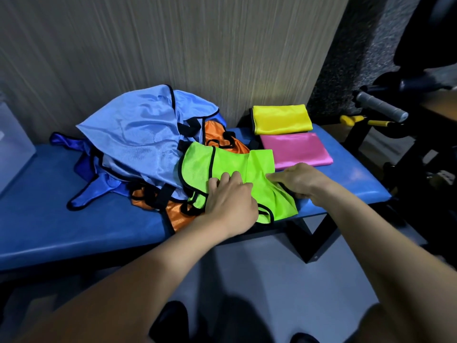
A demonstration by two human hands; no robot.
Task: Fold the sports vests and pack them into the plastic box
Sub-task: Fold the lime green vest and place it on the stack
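1. Two vests look finished: a yellow vest (282, 119) and a pink vest (295, 151) lie folded into flat rectangles at the right end of the blue bench (74, 219), one just behind the other, the yellow one nearer the wall.
2. Neither folded vest is packed. The plastic box (12, 142) shows only as a clear wall at the far left edge of the view, well apart from them; whether anything lies inside it cannot be told.
3. The green vest (222, 167) is the one in hand. It lies on the bench near the front edge, partly over the pile, creased and with one flap turned over, so its fold seems only begun.
4. The left hand (230, 204) rests on the green vest's near-left part with fingers bent against the cloth; whether it presses or pinches a fold cannot be told for sure.
5. The right hand (299, 180) lies on the vest's right side, fingers stretched leftward and flat on the cloth, apparently smoothing or holding it down.
6. Left to fold: a loose heap to the left holding a light blue vest (138, 134) on top, an orange vest (178, 216) beneath, and a dark blue vest (86, 194) trailing toward the front.
7. Judged so, the task is under halfway: folding goes on, and packing appears not yet begun.
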